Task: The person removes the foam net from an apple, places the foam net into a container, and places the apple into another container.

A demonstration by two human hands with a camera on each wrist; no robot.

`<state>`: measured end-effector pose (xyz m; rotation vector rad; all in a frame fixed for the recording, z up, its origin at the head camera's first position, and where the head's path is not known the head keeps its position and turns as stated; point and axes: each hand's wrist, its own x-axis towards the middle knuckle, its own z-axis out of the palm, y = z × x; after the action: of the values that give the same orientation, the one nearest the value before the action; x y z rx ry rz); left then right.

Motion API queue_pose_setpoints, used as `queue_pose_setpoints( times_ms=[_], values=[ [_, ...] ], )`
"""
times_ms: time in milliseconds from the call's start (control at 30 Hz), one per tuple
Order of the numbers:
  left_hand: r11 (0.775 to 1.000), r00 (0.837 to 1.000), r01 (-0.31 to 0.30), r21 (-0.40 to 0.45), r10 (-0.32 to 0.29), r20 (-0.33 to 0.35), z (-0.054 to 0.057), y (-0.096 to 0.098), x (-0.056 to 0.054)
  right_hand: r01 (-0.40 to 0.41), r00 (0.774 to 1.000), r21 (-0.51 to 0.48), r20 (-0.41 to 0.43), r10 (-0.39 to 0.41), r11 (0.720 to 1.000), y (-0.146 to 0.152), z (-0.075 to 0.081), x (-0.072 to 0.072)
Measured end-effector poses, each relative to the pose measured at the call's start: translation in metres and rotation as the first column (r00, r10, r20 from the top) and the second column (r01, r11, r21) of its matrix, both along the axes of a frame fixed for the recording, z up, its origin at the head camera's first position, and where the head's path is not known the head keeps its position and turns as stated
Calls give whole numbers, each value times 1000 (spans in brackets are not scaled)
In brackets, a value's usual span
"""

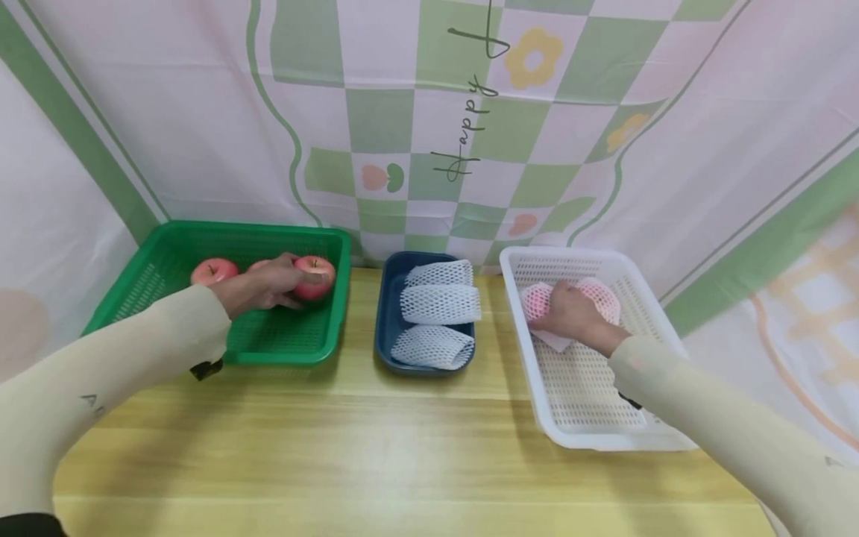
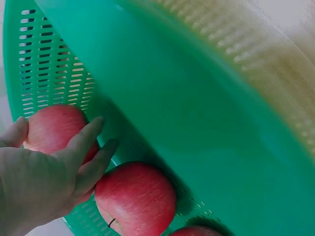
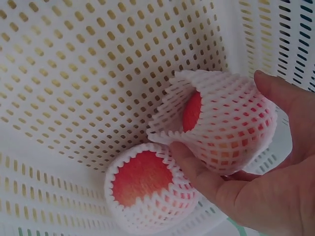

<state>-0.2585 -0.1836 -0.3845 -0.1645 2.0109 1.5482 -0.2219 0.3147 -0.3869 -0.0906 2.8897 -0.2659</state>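
Note:
My left hand [image 1: 274,280] is in the green basket [image 1: 338,313], fingers and thumb around a red apple [image 1: 315,277] at its right end. In the left wrist view, a second apple [image 2: 138,199] lies close beside those fingers, and the edge of a third apple [image 2: 197,231] shows at the bottom. My right hand [image 1: 569,312] reaches into the white basket [image 1: 546,418]. There it grips an apple in a white foam net [image 3: 241,123], whose red skin shows through the net's opening. Another netted apple [image 3: 142,179] sits right beside it.
Between the baskets stands a dark blue tray [image 1: 385,328] with white foam nets [image 1: 439,303] in it. All three containers are on a wooden table [image 1: 403,447]. A checked cloth [image 1: 382,119] hangs behind them.

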Motion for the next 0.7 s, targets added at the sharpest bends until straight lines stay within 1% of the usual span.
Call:
queue_pose_setpoints(
  times_ms=[167,267,367,533,700],
  values=[
    [1000,1000,17,-24,-16,23,2,1,0,32,999,-14,26,-32,999,2,-6,-4],
    [998,999,40,-38,-39,36,3,1,0,38,999,-32,35,-37,999,3,-9,-5],
    [997,997,66,-45,-64,43,0,1,-1,26,999,-40,29,-25,999,4,-11,-5],
    [991,995,100,-86,-97,36,-5,0,-2,31,999,-58,14,-30,998,7,-16,-6],
    [982,991,136,-132,-132,35,-4,1,-1,43,999,-68,7,-42,997,7,-18,-5]
  ],
)
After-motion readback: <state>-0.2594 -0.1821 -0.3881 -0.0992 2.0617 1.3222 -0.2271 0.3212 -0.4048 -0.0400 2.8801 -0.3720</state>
